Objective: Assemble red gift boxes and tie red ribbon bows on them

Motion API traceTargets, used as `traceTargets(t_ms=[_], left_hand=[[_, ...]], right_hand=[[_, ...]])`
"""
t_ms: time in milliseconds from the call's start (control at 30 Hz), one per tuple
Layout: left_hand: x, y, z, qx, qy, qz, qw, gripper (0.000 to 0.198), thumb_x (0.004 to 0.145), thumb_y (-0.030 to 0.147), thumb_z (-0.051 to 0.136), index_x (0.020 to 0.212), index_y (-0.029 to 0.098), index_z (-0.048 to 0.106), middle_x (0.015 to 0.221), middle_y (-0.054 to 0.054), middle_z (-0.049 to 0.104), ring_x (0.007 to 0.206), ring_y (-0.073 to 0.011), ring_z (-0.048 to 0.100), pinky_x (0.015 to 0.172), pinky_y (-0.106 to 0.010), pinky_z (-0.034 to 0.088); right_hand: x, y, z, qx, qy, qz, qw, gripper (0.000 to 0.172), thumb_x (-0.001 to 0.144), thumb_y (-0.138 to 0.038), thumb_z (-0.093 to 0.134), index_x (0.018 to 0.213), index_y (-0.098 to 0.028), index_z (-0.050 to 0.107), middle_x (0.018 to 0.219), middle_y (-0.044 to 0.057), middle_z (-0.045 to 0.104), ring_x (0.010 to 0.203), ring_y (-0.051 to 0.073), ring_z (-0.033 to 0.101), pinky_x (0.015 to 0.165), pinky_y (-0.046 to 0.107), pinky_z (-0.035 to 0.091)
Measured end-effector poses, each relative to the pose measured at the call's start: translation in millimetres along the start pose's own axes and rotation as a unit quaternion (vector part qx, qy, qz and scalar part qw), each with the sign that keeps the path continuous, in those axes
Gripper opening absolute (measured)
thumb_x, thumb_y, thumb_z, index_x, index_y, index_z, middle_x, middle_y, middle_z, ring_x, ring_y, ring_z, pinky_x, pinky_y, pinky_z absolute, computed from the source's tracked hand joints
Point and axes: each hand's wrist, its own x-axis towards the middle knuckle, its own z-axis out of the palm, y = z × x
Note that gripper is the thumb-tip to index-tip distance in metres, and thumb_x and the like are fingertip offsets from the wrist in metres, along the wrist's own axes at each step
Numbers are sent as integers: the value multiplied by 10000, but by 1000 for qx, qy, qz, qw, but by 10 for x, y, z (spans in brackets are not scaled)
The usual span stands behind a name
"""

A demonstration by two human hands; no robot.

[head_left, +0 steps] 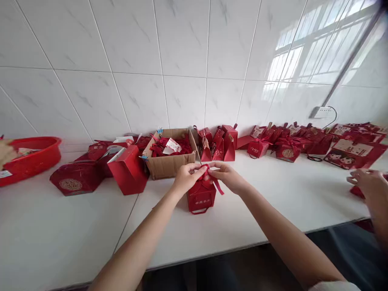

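Note:
A small red gift box (202,199) with pale lettering and a cord handle on its front stands on the white table, close before me. Over its top, both hands pinch a red ribbon (218,187). My left hand (188,178) grips it from the left, thumb and fingers together. From the other side my right hand (227,176) closes on the ribbon, and one loose end hangs down below its fingers. The ribbon is looped between the fingertips; they partly hide how it is wound.
Behind the box sits an open cardboard carton (160,165) of red ribbons. Red boxes (129,169) and a red basin (39,159) are at left. Many decorated gift boxes (287,149) line the wall at right. Another person's hand (371,186) works at the right edge.

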Motion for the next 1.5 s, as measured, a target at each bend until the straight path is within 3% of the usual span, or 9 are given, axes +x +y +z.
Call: traceTargets(t_ms=[167, 400, 633, 733, 900, 1067, 1233, 1400, 1500], left_hand=[[86, -25, -28, 35, 62, 20, 997, 183, 723, 345, 671, 736, 167, 709, 1040, -109, 707, 1003, -265, 640, 917, -380, 460], [69, -11, -42, 36, 94, 32, 994, 149, 715, 295, 666, 804, 178, 687, 1013, -81, 690, 1039, -244, 613, 952, -363, 429], [6, -109, -99, 28, 100, -31, 994, 233, 771, 411, 610, 855, 196, 642, 976, -55, 669, 1012, -231, 580, 915, -344, 412], [-84, -230, -193, 39, 121, -79, 989, 319, 729, 472, 646, 852, 188, 568, 967, -60, 619, 1006, -243, 546, 890, -352, 399], [-194, -356, -266, 21, 56, -164, 985, 410, 667, 550, 678, 755, 174, 541, 785, -33, 603, 784, -219, 566, 722, -328, 409], [-212, -371, -231, -32, -20, -170, 985, 438, 724, 610, 582, 689, 174, 550, 672, -7, 580, 627, -159, 523, 591, -269, 392], [-216, -349, -218, -26, -14, -144, 989, 434, 746, 607, 567, 637, 197, 474, 541, 62, 405, 492, -103, 347, 484, -229, 280], [-187, -310, -248, -8, -14, -112, 994, 462, 726, 637, 571, 639, 193, 480, 604, 42, 469, 571, -119, 414, 535, -225, 342], [-185, -285, -357, 18, -30, -121, 992, 478, 688, 652, 614, 632, 186, 521, 590, 37, 472, 541, -117, 397, 489, -222, 312]], right_hand=[[51, 72, 40, -19, 44, 1, 999, 334, 732, -441, 720, 858, -211, 512, 636, -4, 699, 565, 124, 607, 593, 260, 481], [110, 126, 88, -80, 53, -7, 995, 248, 760, -390, 677, 864, -166, 652, 590, 5, 659, 563, 148, 606, 591, 280, 478], [132, 220, 109, -122, 123, -73, 982, 203, 724, -383, 707, 727, -186, 658, 839, 29, 667, 786, 171, 580, 769, 318, 450], [110, 252, 80, -103, 99, -76, 987, 251, 746, -439, 687, 765, -190, 662, 837, 34, 665, 791, 179, 588, 734, 317, 464], [119, 299, 64, -44, 32, -64, 996, 356, 739, -541, 676, 791, -190, 636, 757, 26, 673, 698, 177, 628, 632, 306, 496], [134, 274, 87, -22, 18, -66, 997, 365, 723, -540, 702, 770, -188, 620, 749, 21, 670, 681, 164, 623, 633, 298, 498], [117, 272, 119, -18, 2, -86, 996, 371, 745, -550, 682, 761, -196, 573, 753, 24, 666, 693, 162, 616, 654, 306, 491], [116, 351, 145, -29, 10, -101, 994, 362, 765, -538, 666, 749, -206, 522, 702, 7, 639, 677, 156, 597, 685, 320, 477], [118, 359, 159, -39, 17, -97, 994, 336, 768, -507, 670, 747, -200, 535, 678, -4, 624, 674, 152, 590, 701, 320, 469]])
